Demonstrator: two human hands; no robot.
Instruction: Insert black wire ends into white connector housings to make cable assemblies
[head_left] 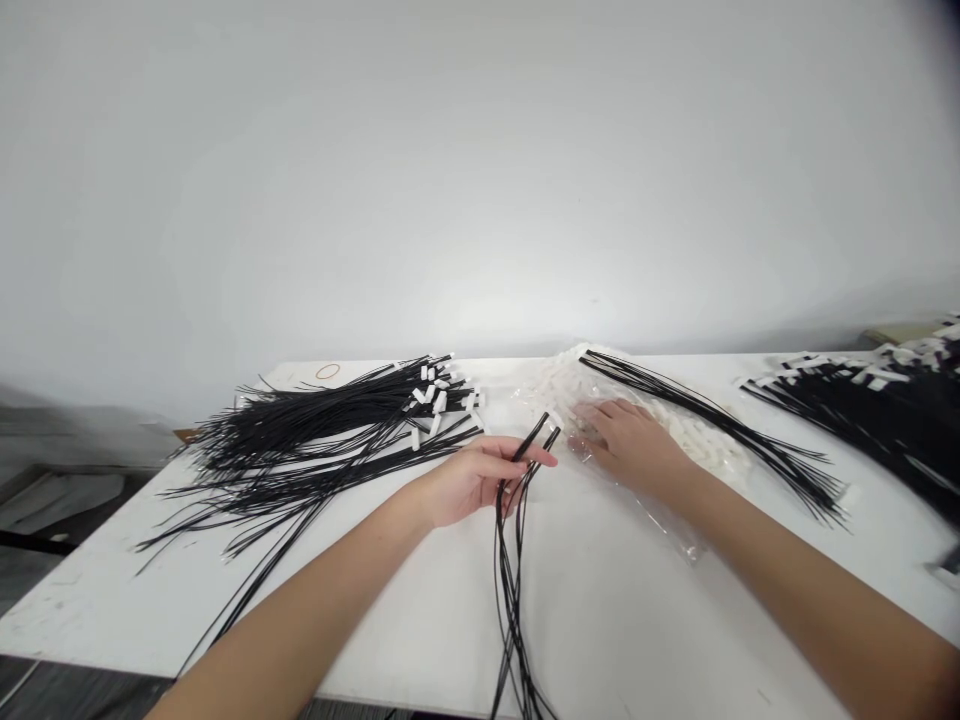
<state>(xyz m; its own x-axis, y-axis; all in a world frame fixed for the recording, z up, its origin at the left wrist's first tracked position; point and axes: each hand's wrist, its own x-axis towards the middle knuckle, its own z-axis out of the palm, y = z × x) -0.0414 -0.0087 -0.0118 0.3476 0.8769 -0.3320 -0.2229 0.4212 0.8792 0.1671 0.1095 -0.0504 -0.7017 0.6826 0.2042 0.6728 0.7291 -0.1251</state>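
My left hand (476, 480) is closed on a few black wires (512, 600), which stick up past the fingers and hang down over the table's front edge. Their upper ends rise above my fingers, close to my right hand. My right hand (630, 440) reaches onto a clear plastic bag (660, 515) of small white plastic connectors (709, 440). Its fingertips are among the bag and the white pieces, so whether they grip one is hidden. On top of the bag, beyond my right hand, lies a loose bundle of black wires (697, 408).
To the left a pile of black wires (300, 430) with white connectors (435, 390) at their ends lies on the white table (420, 620). Another large heap of black wires (862, 420) with white ends lies at the right. A white wall (480, 180) stands behind.
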